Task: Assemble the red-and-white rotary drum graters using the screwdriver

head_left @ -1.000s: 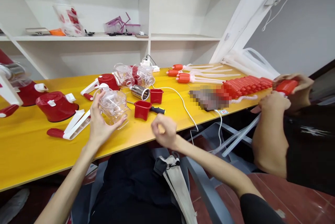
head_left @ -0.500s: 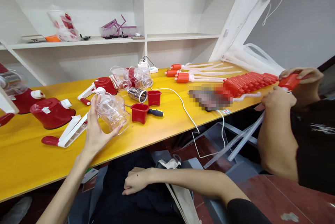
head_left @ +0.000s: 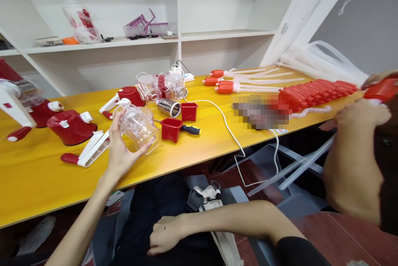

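Observation:
My left hand grips a clear plastic grater housing, thumb under its near rim and fingers round its far side, tilted just above the table. On my lap, my right hand rests with its fingers curled in and nothing visible in it. Left of the housing lie a white crank handle with a red knob and a red grater base. To its right are a red food pusher, a second red pusher, a metal grating drum and a screwdriver.
More clear housings and a red base stand behind on the yellow table. A white cable crosses its edge. At right, a co-worker's hands hold a red pump beside a row of red pumps.
The view has shifted, so most things sit farther right. My left hand keeps its hold on the housing, and my right hand stays on my lap.

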A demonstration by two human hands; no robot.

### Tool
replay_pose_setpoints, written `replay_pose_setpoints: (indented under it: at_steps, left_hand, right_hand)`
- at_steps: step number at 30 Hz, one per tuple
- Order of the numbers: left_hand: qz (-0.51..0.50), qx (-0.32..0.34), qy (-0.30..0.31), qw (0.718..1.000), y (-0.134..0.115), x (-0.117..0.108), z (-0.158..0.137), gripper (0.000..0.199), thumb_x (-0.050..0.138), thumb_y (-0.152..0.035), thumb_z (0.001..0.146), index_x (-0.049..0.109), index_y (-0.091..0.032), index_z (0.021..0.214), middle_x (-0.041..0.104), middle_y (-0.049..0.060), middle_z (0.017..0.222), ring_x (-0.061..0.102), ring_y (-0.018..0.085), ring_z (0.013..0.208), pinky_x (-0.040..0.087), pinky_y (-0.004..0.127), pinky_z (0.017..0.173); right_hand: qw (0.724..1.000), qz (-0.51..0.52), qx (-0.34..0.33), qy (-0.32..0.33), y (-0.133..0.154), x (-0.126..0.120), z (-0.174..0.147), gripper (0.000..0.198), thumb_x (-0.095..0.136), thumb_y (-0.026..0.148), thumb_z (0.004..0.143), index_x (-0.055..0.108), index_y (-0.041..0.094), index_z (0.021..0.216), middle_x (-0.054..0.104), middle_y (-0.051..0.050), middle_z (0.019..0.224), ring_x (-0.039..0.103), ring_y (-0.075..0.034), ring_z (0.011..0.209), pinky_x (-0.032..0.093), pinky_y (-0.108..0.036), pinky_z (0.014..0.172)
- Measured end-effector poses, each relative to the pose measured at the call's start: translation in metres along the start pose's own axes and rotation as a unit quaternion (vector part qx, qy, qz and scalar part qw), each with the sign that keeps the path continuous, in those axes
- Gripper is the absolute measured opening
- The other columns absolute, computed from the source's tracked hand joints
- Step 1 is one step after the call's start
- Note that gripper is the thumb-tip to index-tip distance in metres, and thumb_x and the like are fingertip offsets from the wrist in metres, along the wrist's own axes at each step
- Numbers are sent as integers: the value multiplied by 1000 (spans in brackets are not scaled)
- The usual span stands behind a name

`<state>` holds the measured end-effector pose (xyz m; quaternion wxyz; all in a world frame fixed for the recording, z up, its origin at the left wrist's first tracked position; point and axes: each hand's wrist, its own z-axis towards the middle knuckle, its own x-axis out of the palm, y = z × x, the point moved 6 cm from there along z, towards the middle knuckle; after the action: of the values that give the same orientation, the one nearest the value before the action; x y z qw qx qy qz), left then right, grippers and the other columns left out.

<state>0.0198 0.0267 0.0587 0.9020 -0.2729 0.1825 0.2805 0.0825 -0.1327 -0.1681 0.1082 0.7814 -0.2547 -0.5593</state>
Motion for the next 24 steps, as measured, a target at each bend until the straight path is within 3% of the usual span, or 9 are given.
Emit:
replay_pose_setpoints:
  at_steps: [3, 5, 7, 9, 11, 14, 19, 22, 24]
  left_hand:
    - [8, 2, 3, 1000, 0, 1, -1, 113, 85, -52, 68, 18, -32, 157, 32, 12, 162, 28, 37, 151, 26, 63, 123]
    - [13, 4, 6, 1000, 0, 1, -2, 113, 83, -55, 69, 17, -30, 157, 30, 14, 163, 27, 38, 152, 26, 63, 122]
    - [18, 6, 9, 1000, 0, 1, -3, 111, 81, -57, 71, 17, -29, 157, 29, 15, 163, 26, 37, 152, 27, 62, 122]
    - [21, 9, 13, 1000, -1, 1, -3, 110, 80, -58, 71, 17, -29, 157, 28, 15, 164, 25, 37, 152, 28, 61, 122]
    - [25, 7, 14, 1000, -1, 1, -3, 109, 79, -60, 72, 18, -29, 157, 26, 15, 164, 25, 37, 153, 28, 61, 122]
    - [27, 0, 14, 1000, -1, 1, -4, 108, 77, -62, 73, 17, -29, 157, 27, 15, 164, 26, 37, 152, 27, 61, 122]
    - [16, 3, 10, 1000, -1, 1, -4, 111, 78, -64, 71, 17, -31, 157, 26, 15, 164, 26, 38, 152, 29, 62, 121]
    - [10, 2, 7, 1000, -1, 1, -5, 111, 80, -61, 70, 18, -31, 157, 24, 15, 165, 25, 39, 152, 31, 62, 120]
    - [10, 4, 5, 1000, -1, 1, -5, 111, 81, -59, 70, 18, -32, 157, 24, 15, 165, 25, 39, 152, 31, 63, 120]
  right_hand:
    - [999, -11, -9, -35, 1, -2, -3, 35, 48, 40, 100, 70, 17, 85, 72, -4, 76, 63, -15, 59, 44, -25, 52]
    - [997, -15, -40, -64, 12, -1, -7, 23, 51, 28, 98, 67, 16, 109, 74, -7, 96, 68, -16, 77, 49, -25, 66]
    - [992, -7, -89, -94, 26, 0, -10, 34, 53, 21, 95, 58, 16, 128, 68, -9, 120, 66, -17, 102, 50, -25, 84]
    - [983, 25, -143, -109, 39, 1, -10, 38, 56, 21, 95, 58, 15, 133, 61, -10, 132, 60, -18, 117, 45, -25, 99]
    - [976, 63, -184, -101, 45, 3, -8, 33, 57, 20, 96, 63, 12, 127, 62, -10, 132, 60, -16, 119, 40, -22, 105]
    - [974, 84, -199, -70, 43, 6, -3, 28, 61, 18, 94, 69, 10, 119, 70, -7, 119, 65, -11, 109, 41, -15, 99]
    - [980, 77, -179, -46, 33, 5, -2, 19, 58, 24, 94, 74, 14, 97, 75, -1, 103, 69, -8, 91, 45, -14, 70]
    - [981, 62, -183, -31, 37, 8, -4, 16, 59, 25, 93, 72, 18, 87, 75, 2, 102, 68, -8, 90, 45, -16, 69]
    - [983, 43, -174, -28, 42, 12, -6, 17, 59, 25, 93, 71, 18, 84, 74, -2, 108, 67, -13, 94, 46, -21, 71]
